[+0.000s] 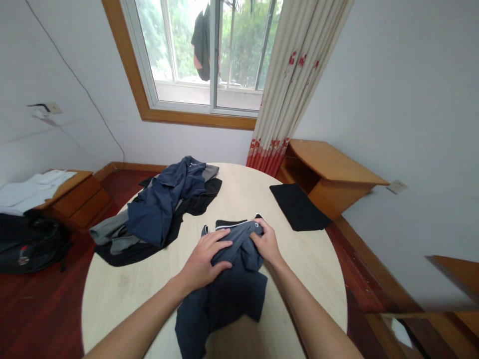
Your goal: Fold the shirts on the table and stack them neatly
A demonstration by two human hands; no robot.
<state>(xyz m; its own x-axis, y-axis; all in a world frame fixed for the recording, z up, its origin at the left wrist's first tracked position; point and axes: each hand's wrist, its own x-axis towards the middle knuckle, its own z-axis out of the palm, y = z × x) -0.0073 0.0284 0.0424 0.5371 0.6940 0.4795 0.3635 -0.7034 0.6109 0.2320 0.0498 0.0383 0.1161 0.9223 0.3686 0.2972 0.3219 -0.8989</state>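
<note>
A dark blue-grey garment [234, 291] with white-edged trim lies crumpled on the round pale table [142, 299] in front of me. My left hand [209, 254] rests on its upper left part, fingers spread over the cloth. At the garment's upper right, my right hand [266, 242] pinches the fabric beside a small round white mark. The lower part of the garment spreads toward the near edge of the table. Farther right on the table is a flat black folded cloth [299, 207].
A heap of navy, grey and black clothes [160, 204] covers the table's far left. Beyond stand a wooden desk [333, 164], a curtain [288, 85] and a window. A small cabinet [80, 199] and a black bag [30, 244] are at the left.
</note>
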